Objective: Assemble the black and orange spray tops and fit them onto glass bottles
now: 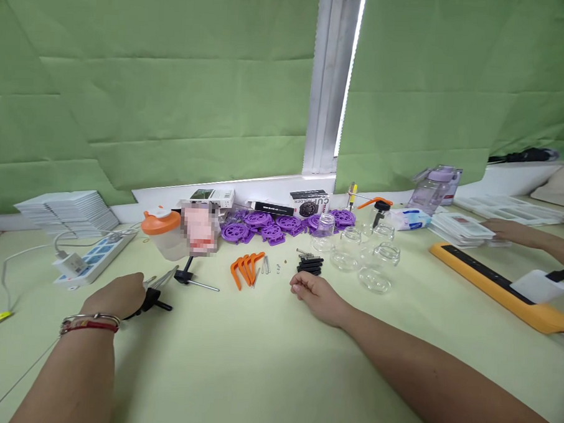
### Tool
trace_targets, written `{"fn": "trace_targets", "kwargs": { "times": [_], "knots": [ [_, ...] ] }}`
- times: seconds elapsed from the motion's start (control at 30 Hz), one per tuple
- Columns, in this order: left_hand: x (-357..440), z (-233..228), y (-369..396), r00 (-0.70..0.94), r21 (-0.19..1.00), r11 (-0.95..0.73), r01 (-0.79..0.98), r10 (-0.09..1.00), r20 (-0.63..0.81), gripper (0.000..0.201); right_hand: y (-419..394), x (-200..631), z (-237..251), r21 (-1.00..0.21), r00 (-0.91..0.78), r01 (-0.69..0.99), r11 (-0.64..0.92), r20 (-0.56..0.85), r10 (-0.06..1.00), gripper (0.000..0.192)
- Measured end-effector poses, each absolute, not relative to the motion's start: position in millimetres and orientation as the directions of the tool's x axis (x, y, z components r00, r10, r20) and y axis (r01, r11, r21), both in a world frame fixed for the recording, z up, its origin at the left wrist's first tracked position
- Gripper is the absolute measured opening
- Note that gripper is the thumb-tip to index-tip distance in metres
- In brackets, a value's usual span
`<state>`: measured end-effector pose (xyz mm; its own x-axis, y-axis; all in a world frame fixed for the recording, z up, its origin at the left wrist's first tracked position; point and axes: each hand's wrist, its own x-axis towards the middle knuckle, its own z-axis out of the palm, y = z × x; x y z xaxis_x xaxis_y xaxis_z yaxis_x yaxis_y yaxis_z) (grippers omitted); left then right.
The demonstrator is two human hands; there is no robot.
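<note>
My left hand (114, 296) is at the left of the table, its fingers curled down over a black plastic part with a metal rod (153, 299); the fingertips are mostly hidden. More rods show beside it, and a similar black part (184, 276) lies just to the right. My right hand (319, 298) rests on the table with its fingers curled in, and nothing shows in them. Right behind it are several black cylindrical pieces (310, 266) and small springs (303, 254). Between the hands lie orange curved levers (246, 269) and metal pins (266, 264).
Purple wheel-like parts (258, 219) line the back, near an orange-lidded cup (162, 225). Glass jars (375, 275) stand right of centre beside an upright orange-and-black assembly (380, 206). A yellow power strip (498, 286) lies at right, near another person's hand (510, 231). A white power strip (97, 256) is at left.
</note>
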<state>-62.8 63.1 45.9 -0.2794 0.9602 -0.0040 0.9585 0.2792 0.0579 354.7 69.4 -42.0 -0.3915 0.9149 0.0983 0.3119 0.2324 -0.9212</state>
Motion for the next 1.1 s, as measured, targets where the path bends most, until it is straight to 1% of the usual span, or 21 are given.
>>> {"fn": "trace_targets", "kwargs": {
  "times": [0.1,0.17,0.2,0.23,0.3,0.37,0.43,0.5,0.63,0.73,0.83,0.97,1.1],
  "knots": [
    [-43.3,47.9,63.0,-0.241,0.007,0.241,0.97,0.97,-0.001,0.027,67.4,354.1,-42.4,-0.904,-0.369,0.335,0.267,0.135,0.92,0.013],
    [-25.1,45.4,64.2,-0.075,-0.071,0.082,0.994,0.993,0.089,0.044,65.9,353.3,-39.8,-0.859,-0.362,0.383,0.34,0.199,0.91,0.013],
    [-15.8,42.4,65.1,0.043,-0.106,-0.032,0.994,0.994,0.105,0.05,66.0,352.7,-37.3,-0.82,-0.366,0.416,0.394,0.245,0.898,0.014],
    [-7.3,38.3,66.2,0.145,-0.147,-0.129,0.981,0.984,0.101,0.051,67.2,352.0,-34.1,-0.766,-0.377,0.455,0.454,0.296,0.878,0.015],
    [6.4,28.1,68.6,0.241,-0.236,-0.215,0.948,0.967,0.086,0.051,73.9,350.2,-25.6,-0.619,-0.411,0.551,0.56,0.382,0.828,0.019],
    [14.6,17.7,70.8,0.272,-0.293,-0.242,0.925,0.96,0.066,0.051,87.0,347.7,-16.1,-0.436,-0.45,0.671,0.6,0.403,0.797,0.024],
    [18.4,10.1,72.4,0.271,-0.317,-0.242,0.917,0.961,0.049,0.049,104.4,344.3,-7.8,-0.243,-0.476,0.79,0.563,0.337,0.812,0.025],
    [19.8,6.8,73.3,0.263,-0.325,-0.239,0.915,0.964,0.031,0.047,122.1,339.9,-2.5,-0.082,-0.503,0.844,0.53,0.222,0.835,0.022],
    [21.3,10.6,72.4,0.283,-0.312,-0.276,0.909,0.959,-0.025,0.045,144.2,328.5,-2.1,-0.025,-0.493,0.865,0.502,0.149,0.857,0.013],
    [22.6,16.4,69.7,0.313,-0.267,-0.317,0.91,0.948,-0.057,0.039,148.1,320.3,-7.3,0.006,-0.471,0.881,0.473,0.117,0.875,0.014],
    [24.8,20.9,66.6,0.341,-0.226,-0.351,0.909,0.936,-0.084,0.032,146.4,315.8,-12.8,0.022,-0.452,0.892,0.452,0.101,0.886,0.02],
    [32.1,27.0,60.7,0.354,-0.169,-0.372,0.913,0.926,-0.127,0.026,139.7,314.9,-13.5,0.003,-0.457,0.888,0.46,0.127,0.881,0.022],
    [46.5,38.2,48.2,0.414,-0.028,-0.423,0.906,0.896,-0.16,0.027,123.4,317.9,-4.2,-0.054,-0.478,0.867,0.495,0.187,0.858,0.016]
  ]
}}
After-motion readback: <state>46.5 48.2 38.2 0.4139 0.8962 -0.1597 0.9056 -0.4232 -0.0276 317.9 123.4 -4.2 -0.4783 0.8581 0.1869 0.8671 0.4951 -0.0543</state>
